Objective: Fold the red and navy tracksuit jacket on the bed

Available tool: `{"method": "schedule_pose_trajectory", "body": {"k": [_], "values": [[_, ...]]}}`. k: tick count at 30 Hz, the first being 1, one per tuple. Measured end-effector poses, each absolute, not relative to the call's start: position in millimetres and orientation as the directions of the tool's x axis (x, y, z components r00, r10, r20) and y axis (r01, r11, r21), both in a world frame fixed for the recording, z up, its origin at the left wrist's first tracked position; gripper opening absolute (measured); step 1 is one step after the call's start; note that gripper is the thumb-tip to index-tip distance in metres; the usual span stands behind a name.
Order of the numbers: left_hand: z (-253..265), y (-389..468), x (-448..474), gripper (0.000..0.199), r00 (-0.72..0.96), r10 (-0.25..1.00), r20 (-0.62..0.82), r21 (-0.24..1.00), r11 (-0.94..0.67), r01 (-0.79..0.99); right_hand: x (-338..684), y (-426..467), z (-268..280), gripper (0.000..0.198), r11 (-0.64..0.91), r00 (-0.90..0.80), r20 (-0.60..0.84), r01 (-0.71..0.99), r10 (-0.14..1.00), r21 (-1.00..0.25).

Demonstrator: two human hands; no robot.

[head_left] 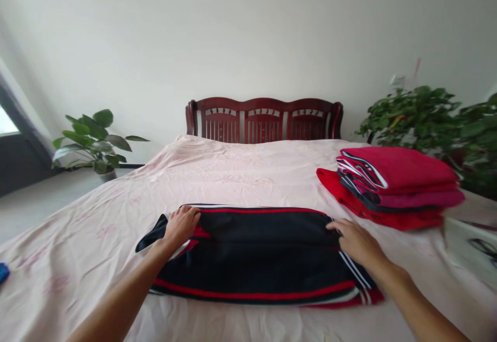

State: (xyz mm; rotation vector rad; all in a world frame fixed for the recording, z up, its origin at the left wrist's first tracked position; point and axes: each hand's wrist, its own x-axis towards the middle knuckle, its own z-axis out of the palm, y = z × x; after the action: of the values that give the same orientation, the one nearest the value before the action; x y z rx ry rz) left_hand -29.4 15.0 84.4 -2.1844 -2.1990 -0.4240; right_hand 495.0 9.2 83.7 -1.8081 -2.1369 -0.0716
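Observation:
A dark navy track jacket (267, 259) with red and white stripes lies folded into a long shape across the bed in front of me. At its upper left part, my left hand (185, 223) rests with curled fingers closed on the cloth. My right hand (355, 241) pinches the jacket's right end near the upper corner, beside the white-striped band. A little red fabric shows under the lower right corner. Part of the left end is hidden behind my left hand and forearm.
A stack of folded red and dark clothes (404, 187) sits on the right of the pink bedsheet (233, 171). Behind stands a wooden headboard (264, 119). Potted plants are at left (97, 140) and right (419, 119). Something blue (3, 272) lies at the left edge.

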Motion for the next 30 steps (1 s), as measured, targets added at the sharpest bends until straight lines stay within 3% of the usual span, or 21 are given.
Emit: {"method": "schedule_pose_trajectory", "body": {"k": [3, 5, 8, 11, 14, 18, 21, 23, 26, 30], "values": [[76.9, 30.8, -38.9, 0.037, -0.087, 0.983, 0.161, 0.146, 0.063, 0.987, 461.5, 9.2, 95.9, 0.044, 0.324, -0.251, 0.400, 0.938, 0.881, -0.125], [71.1, 34.9, -42.7, 0.033, -0.107, 0.984, 0.141, 0.126, 0.090, 0.988, 442.8, 9.2, 91.9, 0.044, 0.305, -0.250, 0.426, 0.950, 0.870, -0.067], [65.9, 36.3, -48.9, 0.033, -0.130, 0.983, 0.129, 0.108, 0.116, 0.987, 430.8, 4.1, 70.1, 0.047, 0.216, -0.202, 0.298, 0.976, 0.933, -0.016], [68.7, 38.8, -54.0, 0.034, -0.156, 0.982, 0.109, 0.094, 0.146, 0.985, 438.6, -3.9, 55.2, 0.045, 0.243, -0.225, 0.212, 0.968, 0.951, -0.061], [77.7, 43.7, -45.2, 0.036, -0.188, 0.974, 0.123, 0.052, 0.183, 0.982, 458.0, -4.6, 65.5, 0.049, 0.238, -0.189, 0.253, 0.955, 0.949, -0.178], [86.0, 40.8, 4.7, 0.045, -0.059, 0.980, 0.192, 0.007, 0.058, 0.998, 474.2, 7.3, 89.1, 0.054, 0.012, 0.052, 0.342, 0.983, 0.938, -0.182], [78.8, 26.7, 52.1, 0.050, 0.131, 0.972, 0.195, 0.025, -0.138, 0.990, 466.7, 13.4, 85.6, 0.058, -0.006, 0.037, 0.343, 0.996, 0.938, -0.092], [67.6, 15.9, 73.0, 0.053, 0.208, 0.962, 0.176, 0.043, -0.219, 0.975, 458.3, 13.4, 73.2, 0.059, 0.019, -0.002, 0.262, 0.998, 0.965, -0.065], [49.4, 4.6, 80.5, 0.056, 0.189, 0.974, 0.127, 0.052, -0.196, 0.979, 455.1, 11.6, 52.8, 0.061, 0.021, -0.010, 0.119, 0.996, 0.993, -0.092], [39.2, 1.0, 67.3, 0.059, 0.140, 0.985, 0.105, 0.046, -0.146, 0.988, 472.3, 13.1, 43.0, 0.061, -0.036, 0.064, 0.115, 0.971, 0.991, -0.237]]}}
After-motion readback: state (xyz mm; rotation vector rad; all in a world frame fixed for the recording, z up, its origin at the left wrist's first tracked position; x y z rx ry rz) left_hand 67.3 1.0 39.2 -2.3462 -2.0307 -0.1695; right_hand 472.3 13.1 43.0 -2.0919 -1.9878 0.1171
